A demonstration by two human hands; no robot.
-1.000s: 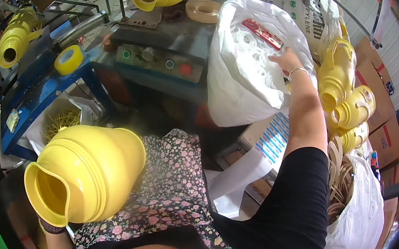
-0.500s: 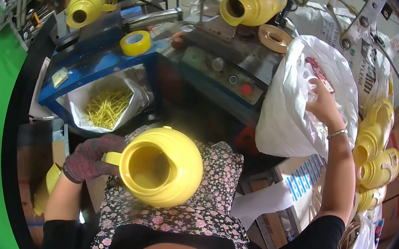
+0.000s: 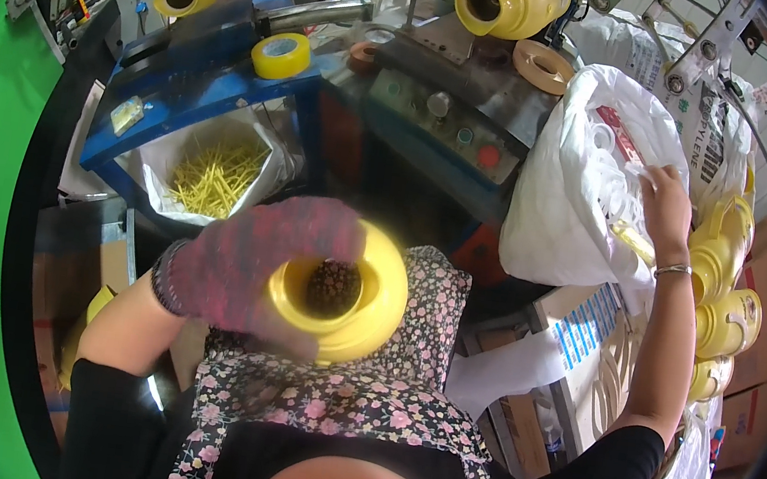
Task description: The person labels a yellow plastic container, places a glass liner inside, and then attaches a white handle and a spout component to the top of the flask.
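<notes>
My gloved left hand [image 3: 254, 266] wraps around a yellow thermos jug shell [image 3: 379, 312] over my lap, its round opening facing up at me. Through that opening a dark, flowered patch like my apron shows, so the shell looks open at the far end. My bare right hand [image 3: 666, 214] is at the right side of a white sack [image 3: 543, 207], fingers bent down among white ring-shaped plastic pieces [image 3: 611, 204]. What those fingers hold, if anything, is hidden. A red strip [image 3: 618, 133] and a yellow piece [image 3: 633, 240] also lie in the sack.
Ahead stands a machine with a button panel [image 3: 442, 126], with another yellow shell [image 3: 511, 2] mounted above it. A blue bench [image 3: 185, 131] carries yellow tape [image 3: 282, 57]; below it a bag holds yellow strips [image 3: 217, 177]. More yellow shells [image 3: 727, 324] are stacked at right.
My left hand has shifted from the shell's handle to around its body, and the shell has turned. My right hand has moved right and slightly down, toward the sack's right side.
</notes>
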